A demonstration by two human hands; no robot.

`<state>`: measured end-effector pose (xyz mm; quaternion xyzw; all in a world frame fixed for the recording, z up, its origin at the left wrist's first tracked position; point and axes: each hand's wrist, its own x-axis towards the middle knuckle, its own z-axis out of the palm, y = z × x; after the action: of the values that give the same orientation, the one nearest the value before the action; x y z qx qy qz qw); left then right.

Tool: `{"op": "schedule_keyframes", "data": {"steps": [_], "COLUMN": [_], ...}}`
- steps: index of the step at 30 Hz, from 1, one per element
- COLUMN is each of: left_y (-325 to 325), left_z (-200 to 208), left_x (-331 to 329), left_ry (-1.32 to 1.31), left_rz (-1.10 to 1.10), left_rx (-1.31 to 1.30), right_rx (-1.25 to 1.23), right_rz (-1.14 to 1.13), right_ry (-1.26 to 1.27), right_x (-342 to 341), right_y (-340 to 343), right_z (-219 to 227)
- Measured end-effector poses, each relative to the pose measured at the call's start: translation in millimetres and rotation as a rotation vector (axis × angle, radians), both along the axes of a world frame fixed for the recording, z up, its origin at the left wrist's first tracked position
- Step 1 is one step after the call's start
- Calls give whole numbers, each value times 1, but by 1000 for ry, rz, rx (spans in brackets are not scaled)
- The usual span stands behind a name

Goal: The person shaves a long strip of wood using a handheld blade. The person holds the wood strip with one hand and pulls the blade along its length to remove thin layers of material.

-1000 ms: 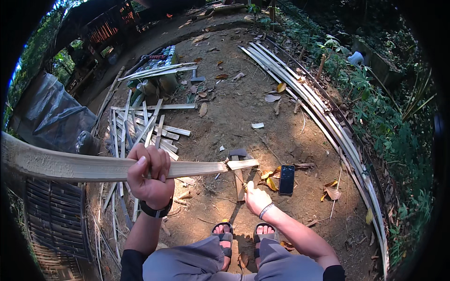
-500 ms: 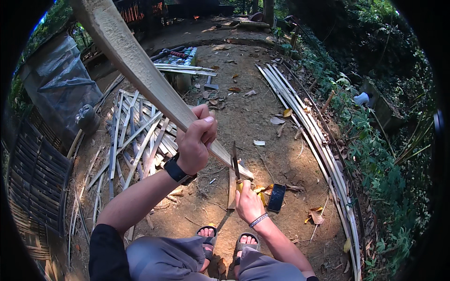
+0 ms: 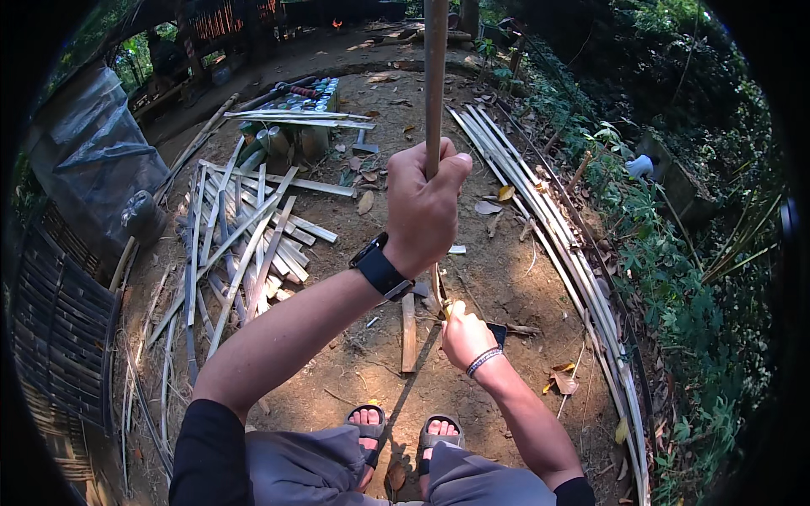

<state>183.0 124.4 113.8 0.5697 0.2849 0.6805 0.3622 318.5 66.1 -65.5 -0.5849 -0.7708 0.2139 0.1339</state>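
Note:
My left hand point(image 3: 422, 202), a dark watch on its wrist, is closed around a long bamboo strip point(image 3: 435, 80). The strip stands upright, its narrow edge toward me, and its top runs out of the picture. Lower down, my right hand point(image 3: 471, 341) grips a knife point(image 3: 447, 309) by the handle. The narrow blade points up beside the strip's lower end; whether they touch I cannot tell. A short flat piece of wood point(image 3: 409, 333) lies on the ground left of the knife. Partly behind my right hand is a dark phone point(image 3: 498, 335).
A heap of split bamboo strips point(image 3: 253, 244) lies to the left, and long strips point(image 3: 557, 236) line the right side. Farther off are a hammer-like tool point(image 3: 364, 143) and thick bamboo pieces point(image 3: 274, 142). Plants point(image 3: 675, 295) edge the right; a woven bamboo panel point(image 3: 63, 329) stands left.
The bamboo strip has swung from a left-leaning slant to upright and turned edge-on. My left hand has moved right and up. My right hand has shifted slightly right, with the knife.

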Motion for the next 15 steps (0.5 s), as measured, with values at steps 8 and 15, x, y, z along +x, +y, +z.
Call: {"op": "schedule_keyframes", "data": {"steps": [8, 15], "left_y": [-34, -56], "left_z": [-5, -18], "left_x": [-8, -55], "left_ry": [-11, -146], "left_rz": [-96, -114], "left_rx": [-34, -90], "right_rx": [-110, -304], "right_rz": [107, -132], "right_ry": [12, 670], "right_x": [39, 93], "right_y": [3, 7], "right_z": [-2, 58]}}
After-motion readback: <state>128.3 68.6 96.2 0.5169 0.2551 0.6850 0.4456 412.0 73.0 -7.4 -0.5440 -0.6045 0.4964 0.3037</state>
